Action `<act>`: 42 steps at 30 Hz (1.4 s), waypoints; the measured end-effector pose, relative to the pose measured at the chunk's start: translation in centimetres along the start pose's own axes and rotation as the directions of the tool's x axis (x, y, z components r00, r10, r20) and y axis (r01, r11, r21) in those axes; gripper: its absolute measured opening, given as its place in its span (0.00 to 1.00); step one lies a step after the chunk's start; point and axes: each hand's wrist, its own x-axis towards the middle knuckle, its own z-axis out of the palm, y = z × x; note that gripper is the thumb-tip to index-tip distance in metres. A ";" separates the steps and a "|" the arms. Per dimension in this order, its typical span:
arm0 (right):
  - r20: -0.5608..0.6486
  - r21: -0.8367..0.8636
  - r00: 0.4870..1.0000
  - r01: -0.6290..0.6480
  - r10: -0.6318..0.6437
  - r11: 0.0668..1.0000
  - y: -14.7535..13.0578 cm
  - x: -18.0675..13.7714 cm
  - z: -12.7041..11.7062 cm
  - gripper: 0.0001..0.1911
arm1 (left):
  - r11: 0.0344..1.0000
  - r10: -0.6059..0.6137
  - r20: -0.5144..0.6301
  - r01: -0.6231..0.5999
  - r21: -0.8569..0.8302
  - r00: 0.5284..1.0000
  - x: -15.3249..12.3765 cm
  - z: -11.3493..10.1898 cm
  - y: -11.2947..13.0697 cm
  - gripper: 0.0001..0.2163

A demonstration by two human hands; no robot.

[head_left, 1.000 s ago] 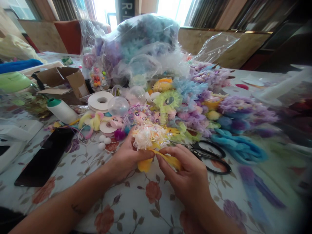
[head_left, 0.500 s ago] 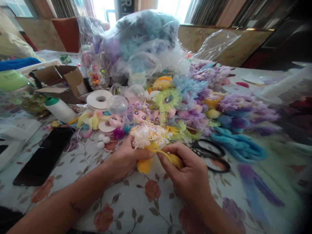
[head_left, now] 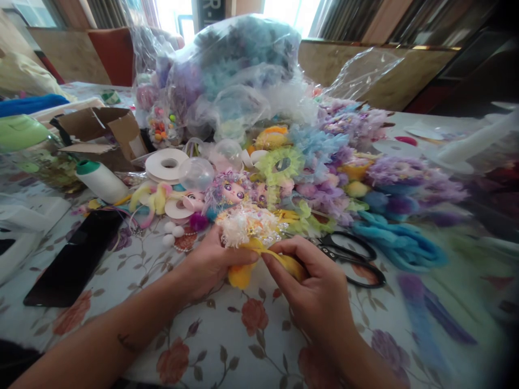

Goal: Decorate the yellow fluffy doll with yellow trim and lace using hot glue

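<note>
My left hand (head_left: 214,259) is closed around a fluffy doll piece (head_left: 248,224) with cream, curly fringe and clear beads at its right edge. Below the fringe hangs a soft yellow tuft (head_left: 240,276). Between thumb and fingers, my right hand (head_left: 312,275) pinches a yellow fuzzy strip (head_left: 290,265) that runs from the piece into the palm. The fingertips of both hands nearly meet at the strip. Just behind the piece lie doll heads (head_left: 233,192) with purple hair and large eyes. Black-handled scissors (head_left: 357,259) rest right of my right hand.
A black phone (head_left: 75,259), a white thread cone (head_left: 101,181) and ribbon rolls (head_left: 167,165) lie at the left. Behind stands a big clear bag (head_left: 243,70) of fluffy material. Blue fuzzy strips (head_left: 399,243) and purple pieces are at the right, on a floral tablecloth (head_left: 227,346).
Both hands keep almost the same hold. The yellow strip has shifted slightly at the left thumb, and the whole view has moved a little.
</note>
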 end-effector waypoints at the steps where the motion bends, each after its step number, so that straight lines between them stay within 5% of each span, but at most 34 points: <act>1: -0.001 0.009 1.000 -0.001 0.001 1.000 0.0 0.0 0.0 0.05 | 1.000 0.004 0.010 -0.004 0.005 1.000 0.0 0.0 0.0 0.22; 22: -0.032 -0.015 0.999 -0.012 0.011 1.000 -0.3 -0.1 0.0 0.06 | 1.000 -0.006 -0.069 0.006 0.002 0.998 0.0 -0.5 -0.4 0.25; 30: -0.033 -0.003 0.999 -0.023 0.023 1.000 -0.4 0.0 0.1 0.06 | 0.999 0.033 0.139 -0.034 0.006 0.990 0.0 -0.1 0.1 0.21; 42: -0.015 0.045 1.000 0.010 -0.009 0.999 0.2 -0.5 0.3 0.04 | 0.999 0.041 0.094 -0.044 0.021 0.995 -0.1 0.2 0.1 0.19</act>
